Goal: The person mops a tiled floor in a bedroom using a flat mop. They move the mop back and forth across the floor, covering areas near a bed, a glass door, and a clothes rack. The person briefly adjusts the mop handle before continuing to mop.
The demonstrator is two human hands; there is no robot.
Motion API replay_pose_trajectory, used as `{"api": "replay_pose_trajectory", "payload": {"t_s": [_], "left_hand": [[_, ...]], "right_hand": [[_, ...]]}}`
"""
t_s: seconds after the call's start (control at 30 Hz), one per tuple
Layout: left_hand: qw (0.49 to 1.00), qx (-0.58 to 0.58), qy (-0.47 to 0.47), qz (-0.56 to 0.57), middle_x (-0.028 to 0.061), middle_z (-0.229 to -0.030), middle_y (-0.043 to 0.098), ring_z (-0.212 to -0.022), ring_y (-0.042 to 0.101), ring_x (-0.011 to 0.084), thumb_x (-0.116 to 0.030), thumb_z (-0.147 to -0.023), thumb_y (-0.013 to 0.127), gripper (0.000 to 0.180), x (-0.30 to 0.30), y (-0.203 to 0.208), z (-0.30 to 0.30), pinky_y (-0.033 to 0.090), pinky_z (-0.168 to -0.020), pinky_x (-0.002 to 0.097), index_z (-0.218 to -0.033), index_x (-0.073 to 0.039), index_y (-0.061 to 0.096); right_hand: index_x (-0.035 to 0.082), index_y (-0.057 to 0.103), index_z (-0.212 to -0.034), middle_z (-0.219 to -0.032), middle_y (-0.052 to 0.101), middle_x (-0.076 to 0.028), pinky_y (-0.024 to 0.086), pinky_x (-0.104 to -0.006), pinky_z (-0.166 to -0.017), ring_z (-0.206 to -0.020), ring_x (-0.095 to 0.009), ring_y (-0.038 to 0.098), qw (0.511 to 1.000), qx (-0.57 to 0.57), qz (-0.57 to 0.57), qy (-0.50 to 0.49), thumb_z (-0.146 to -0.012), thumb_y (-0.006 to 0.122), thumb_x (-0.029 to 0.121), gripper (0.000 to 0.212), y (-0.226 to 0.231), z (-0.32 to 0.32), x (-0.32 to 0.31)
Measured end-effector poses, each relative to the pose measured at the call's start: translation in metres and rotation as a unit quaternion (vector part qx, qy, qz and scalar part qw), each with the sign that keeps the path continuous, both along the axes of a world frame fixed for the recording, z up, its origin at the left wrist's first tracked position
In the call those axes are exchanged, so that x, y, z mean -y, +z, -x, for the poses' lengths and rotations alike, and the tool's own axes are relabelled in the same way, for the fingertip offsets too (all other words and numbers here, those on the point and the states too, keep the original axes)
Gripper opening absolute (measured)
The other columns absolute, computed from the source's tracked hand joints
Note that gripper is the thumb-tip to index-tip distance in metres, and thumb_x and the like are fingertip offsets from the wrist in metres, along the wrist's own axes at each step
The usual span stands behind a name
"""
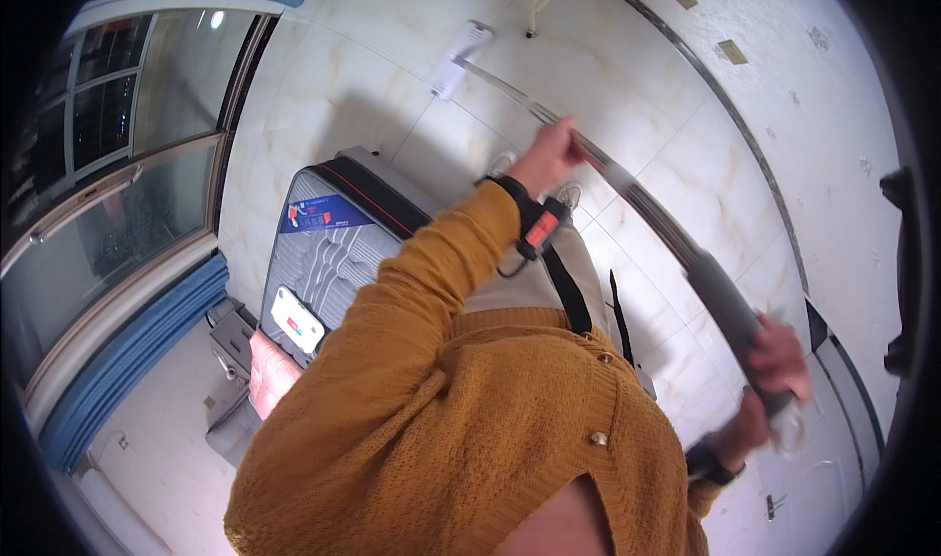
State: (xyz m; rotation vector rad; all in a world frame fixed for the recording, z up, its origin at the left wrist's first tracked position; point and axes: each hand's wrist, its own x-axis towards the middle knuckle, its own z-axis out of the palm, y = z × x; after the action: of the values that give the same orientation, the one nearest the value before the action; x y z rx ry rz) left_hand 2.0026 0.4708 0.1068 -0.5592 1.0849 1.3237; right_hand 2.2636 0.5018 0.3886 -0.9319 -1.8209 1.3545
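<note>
Both my hands hold a flat mop with a long grey pole point(642, 201). Its pale rectangular mop head point(469, 42) rests on the tiled floor ahead of me. My left hand point(551, 159) is closed around the thin middle of the pole, with a black device strapped at its wrist. At the thick handle end, low on the right, my right hand point(774, 365) is wrapped around the grip and slightly blurred. A whitish loop point(787, 431) shows at the handle's tip.
Left of me stands a grey mattress point(328, 225) with a dark side band. On it lies a phone point(297, 319); beside that is bare skin point(271, 372), partly behind my sleeve. A window point(127, 115) with blue curtains point(137, 360) lines the left; a metal leg point(542, 2) stands ahead.
</note>
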Motion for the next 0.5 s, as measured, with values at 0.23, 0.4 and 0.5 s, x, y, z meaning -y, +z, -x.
{"api": "replay_pose_trajectory", "payload": {"t_s": [0.23, 0.4, 0.5], "left_hand": [[0.958, -0.103, -0.258, 0.077, 0.0091, -0.073, 0.056, -0.066, 0.057, 0.0207, -0.030, -0.086, 0.042, 0.028, -0.011, -0.035, 0.035, 0.052, -0.061, 0.0404, -0.087, -0.005, 0.053], [0.925, -0.032, -0.376, 0.038, 0.0026, -0.062, 0.042, -0.051, 0.042, 0.0155, -0.034, -0.087, 0.040, 0.028, -0.020, -0.024, -0.056, 0.053, -0.059, 0.0462, -0.079, -0.008, 0.048], [0.910, 0.023, -0.413, 0.035, 0.0033, -0.067, 0.043, -0.056, 0.041, 0.0149, -0.042, -0.089, 0.039, 0.040, -0.031, 0.009, -0.131, 0.054, -0.060, 0.0436, -0.076, -0.005, 0.048]], "right_hand": [[0.003, 0.053, -0.071, -0.076, 0.059, -0.012, 0.043, -0.0462, -0.086, -0.084, -0.029, 0.056, 0.998, 0.010, 0.046, 0.039, -0.060, 0.063, 0.008, 0.016, -0.031, 0.030, 0.001], [0.005, 0.052, -0.069, -0.069, 0.055, -0.012, 0.042, -0.0519, -0.082, -0.079, -0.031, 0.054, 0.996, 0.030, 0.040, -0.069, -0.055, 0.061, 0.012, 0.018, 0.004, -0.049, 0.001], [0.009, 0.048, -0.064, -0.067, 0.051, -0.008, 0.041, -0.0524, -0.080, -0.072, -0.026, 0.050, 0.985, 0.089, 0.007, -0.146, -0.058, 0.064, 0.024, 0.023, 0.043, -0.102, 0.005]]}}
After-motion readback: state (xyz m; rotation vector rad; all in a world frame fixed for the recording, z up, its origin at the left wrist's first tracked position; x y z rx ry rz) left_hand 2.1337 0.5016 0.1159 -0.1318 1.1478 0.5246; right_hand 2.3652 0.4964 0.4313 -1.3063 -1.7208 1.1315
